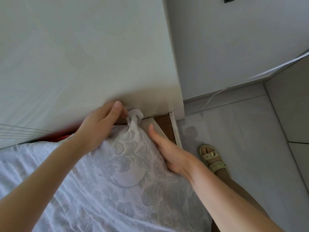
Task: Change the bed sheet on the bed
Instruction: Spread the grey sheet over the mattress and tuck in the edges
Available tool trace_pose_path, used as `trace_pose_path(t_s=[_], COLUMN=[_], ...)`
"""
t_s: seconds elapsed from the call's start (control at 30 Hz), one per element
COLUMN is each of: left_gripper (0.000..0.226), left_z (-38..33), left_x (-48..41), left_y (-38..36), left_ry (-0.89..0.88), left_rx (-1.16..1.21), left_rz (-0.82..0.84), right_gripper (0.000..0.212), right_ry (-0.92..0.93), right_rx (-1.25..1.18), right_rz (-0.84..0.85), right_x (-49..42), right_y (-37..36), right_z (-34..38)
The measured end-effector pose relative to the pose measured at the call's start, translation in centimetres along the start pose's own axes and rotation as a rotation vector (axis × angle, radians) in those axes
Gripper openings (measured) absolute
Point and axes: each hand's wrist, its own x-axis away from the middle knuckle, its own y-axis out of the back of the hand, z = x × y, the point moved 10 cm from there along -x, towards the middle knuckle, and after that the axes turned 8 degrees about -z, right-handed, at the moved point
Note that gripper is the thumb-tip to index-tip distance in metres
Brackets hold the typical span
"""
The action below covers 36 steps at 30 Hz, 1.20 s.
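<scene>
Head view. Floral bed sheet (127,164) covered the mattress from 6 to 7 o'clock, its corner gathered into a knot (134,118) near centre. Right hand (168,153), at 5 o'clock, lay flat against the corner's side, fingers straight and together. Left hand (100,128), at 8 o'clock, reached the knot (blurred; whether it pinched could not be told). White panel (83,56) stood at 11 o'clock. Judged step: working the knotted corner, best done with the corner braced and the cloth kept taut.
</scene>
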Motion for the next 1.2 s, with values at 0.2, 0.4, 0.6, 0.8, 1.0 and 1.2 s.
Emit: trace_pose_path(t_s=[0.2, 0.4, 0.6, 0.8, 1.0, 1.2], left_gripper=[0.076, 0.09, 0.082, 0.077, 0.075, 0.066], left_z=[-0.5, -0.2, 0.2, 0.2, 1.4, 1.4], left_x=[0.7, -0.1, 0.0, 0.6, 0.4, -3.0], left_y=[-5.8, -6.8, -6.2, -6.0, -6.1, -11.9], left_ry=[0.183, 0.247, 0.266, 0.277, 0.455, 0.387], left_rx=[-0.4, -0.484, -0.447, -0.384, -0.327, -0.4], left_rz=[0.428, 0.414, 0.391, 0.403, 0.418, 0.407], right_gripper=[0.066, 0.043, 0.05, 0.072, 0.08, 0.079], right_ry=[0.059, 0.485, 0.55, 0.024, -0.104, -0.151], right_rx=[-0.097, 0.129, 0.372, -0.094, -0.188, -0.164], right_rz=[-0.075, -0.983, -0.74, -0.293, -0.195, -0.409], right_x=[0.1, 8.8, 11.6, 5.2, 2.4, -0.5], right_y=[1.7, 13.5, 12.0, 8.0, 7.6, 13.7], right_z=[0.6, 0.2, -5.4, -9.9, -9.4, -8.5])
